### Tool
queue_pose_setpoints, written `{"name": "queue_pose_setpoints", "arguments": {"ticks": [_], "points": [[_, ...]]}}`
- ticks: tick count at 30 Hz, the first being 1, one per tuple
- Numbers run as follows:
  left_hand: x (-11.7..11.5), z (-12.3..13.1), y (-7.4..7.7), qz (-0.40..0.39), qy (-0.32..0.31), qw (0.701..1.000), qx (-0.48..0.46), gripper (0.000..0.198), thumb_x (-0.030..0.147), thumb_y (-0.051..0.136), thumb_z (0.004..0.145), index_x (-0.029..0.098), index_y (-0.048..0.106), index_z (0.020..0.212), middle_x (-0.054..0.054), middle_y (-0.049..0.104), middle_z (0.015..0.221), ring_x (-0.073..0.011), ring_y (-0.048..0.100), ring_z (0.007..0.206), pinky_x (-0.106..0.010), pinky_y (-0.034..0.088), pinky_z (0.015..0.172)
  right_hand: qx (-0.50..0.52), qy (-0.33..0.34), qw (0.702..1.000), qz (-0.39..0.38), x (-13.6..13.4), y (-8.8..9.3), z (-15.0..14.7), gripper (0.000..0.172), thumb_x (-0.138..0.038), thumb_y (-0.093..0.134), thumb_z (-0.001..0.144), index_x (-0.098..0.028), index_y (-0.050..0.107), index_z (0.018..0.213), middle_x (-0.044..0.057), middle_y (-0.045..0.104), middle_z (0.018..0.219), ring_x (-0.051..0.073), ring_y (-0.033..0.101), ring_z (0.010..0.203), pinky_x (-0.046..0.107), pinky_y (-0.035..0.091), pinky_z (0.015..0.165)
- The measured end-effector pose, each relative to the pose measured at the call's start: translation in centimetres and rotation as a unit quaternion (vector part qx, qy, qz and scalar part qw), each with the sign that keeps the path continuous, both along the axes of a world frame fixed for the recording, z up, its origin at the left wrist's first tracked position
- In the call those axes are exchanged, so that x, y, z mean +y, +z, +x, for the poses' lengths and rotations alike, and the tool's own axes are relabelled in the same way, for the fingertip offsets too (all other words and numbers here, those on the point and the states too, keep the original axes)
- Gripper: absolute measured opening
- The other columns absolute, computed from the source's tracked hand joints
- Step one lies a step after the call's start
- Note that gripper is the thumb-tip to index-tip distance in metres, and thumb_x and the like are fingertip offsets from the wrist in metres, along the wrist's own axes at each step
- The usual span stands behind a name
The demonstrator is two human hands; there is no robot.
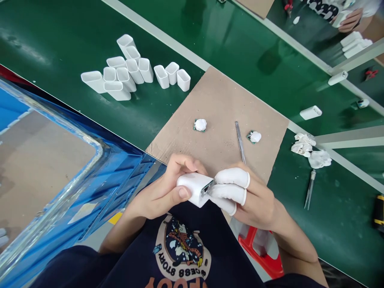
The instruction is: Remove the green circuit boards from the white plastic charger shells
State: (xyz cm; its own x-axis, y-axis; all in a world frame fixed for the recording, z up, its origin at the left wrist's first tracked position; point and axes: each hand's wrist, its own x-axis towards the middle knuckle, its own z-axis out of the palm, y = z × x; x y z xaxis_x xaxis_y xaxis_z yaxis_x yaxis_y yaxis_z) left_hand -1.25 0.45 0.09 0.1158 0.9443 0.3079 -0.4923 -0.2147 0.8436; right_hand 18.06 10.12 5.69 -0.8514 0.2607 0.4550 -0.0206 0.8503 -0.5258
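My left hand (168, 188) is closed around a white plastic housing (192, 186), its open end turned to the right. At that opening shows the edge of a circuit board (207, 188) with metal parts. My right hand (243, 192) wears white finger cots, its fingers pressed together against the opening. What lies between those fingertips is hidden. Beyond my hands, two small green circuit boards with white blobs rest on the cardboard, a left board (200, 125) and a right board (254, 137). Metal tweezers (240, 140) lie between them.
Several empty white housings (120, 74) stand on the green table left of the cardboard sheet (216, 100). Used finger cots (312, 152) and another pair of tweezers (310, 190) lie right. A blue crate (90, 160) adjoins the table's left edge. Across, a person's hand (351, 20) holds a white housing.
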Motion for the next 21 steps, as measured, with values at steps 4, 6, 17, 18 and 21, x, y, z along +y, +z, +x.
{"name": "queue_pose_setpoints", "arguments": {"ticks": [4, 6, 17, 18, 21], "points": [[-0.1, -0.4, 0.3, 0.071, 0.05, 0.992, 0.092, 0.028, 0.029, 0.051, 0.101, 0.025, 0.037, 0.125, -0.007, 0.054, 0.107, -0.0156, 0.053, 0.086, -0.027, 0.043, 0.071, -0.021, -0.037, 0.984, -0.17, -0.3, 0.4, -0.7, 0.01, -0.015, 0.067, 0.093, -0.023, 0.063, 0.098, 0.004, 0.06, 0.094, 0.015, 0.061, 0.084, 0.029, 0.054, 0.073], [-0.1, -0.6, 0.5, 0.089, 0.063, 0.987, 0.116, 0.028, 0.029, 0.05, 0.101, 0.025, 0.037, 0.125, -0.007, 0.054, 0.106, -0.0165, 0.053, 0.086, -0.028, 0.042, 0.071, -0.016, -0.033, 0.96, -0.279, -0.3, 0.3, -1.0, 0.014, -0.022, 0.075, 0.089, -0.025, 0.062, 0.093, 0.002, 0.058, 0.093, 0.015, 0.06, 0.082, 0.029, 0.053, 0.072], [-0.1, -1.1, 0.5, 0.138, 0.089, 0.977, 0.133, 0.031, 0.03, 0.052, 0.099, 0.024, 0.039, 0.127, -0.007, 0.056, 0.11, -0.0191, 0.054, 0.092, -0.034, 0.044, 0.08, 0.103, -0.077, 0.916, -0.379, 0.3, 0.1, -0.4, 0.017, -0.01, 0.082, 0.079, -0.024, 0.072, 0.081, 0.001, 0.068, 0.08, 0.018, 0.066, 0.074, 0.033, 0.056, 0.065], [-0.2, -1.2, 0.2, 0.13, 0.087, 0.979, 0.133, 0.033, 0.03, 0.052, 0.099, 0.025, 0.039, 0.128, -0.008, 0.056, 0.112, -0.0197, 0.054, 0.095, -0.034, 0.045, 0.08, 0.107, -0.083, 0.923, -0.361, 0.6, 0.0, -0.2, 0.019, -0.009, 0.081, 0.079, -0.025, 0.074, 0.084, 0.001, 0.07, 0.081, 0.019, 0.067, 0.075, 0.033, 0.056, 0.066], [-0.1, -1.6, -0.8, 0.053, 0.098, 0.985, 0.129, 0.04, 0.033, 0.056, 0.098, 0.027, 0.04, 0.135, -0.009, 0.055, 0.121, -0.0213, 0.057, 0.106, -0.032, 0.049, 0.085, 0.092, -0.081, 0.94, -0.317, 1.7, -0.2, 0.2, 0.019, -0.01, 0.079, 0.082, -0.027, 0.074, 0.09, 0.001, 0.072, 0.084, 0.019, 0.069, 0.079, 0.033, 0.056, 0.07]]}}
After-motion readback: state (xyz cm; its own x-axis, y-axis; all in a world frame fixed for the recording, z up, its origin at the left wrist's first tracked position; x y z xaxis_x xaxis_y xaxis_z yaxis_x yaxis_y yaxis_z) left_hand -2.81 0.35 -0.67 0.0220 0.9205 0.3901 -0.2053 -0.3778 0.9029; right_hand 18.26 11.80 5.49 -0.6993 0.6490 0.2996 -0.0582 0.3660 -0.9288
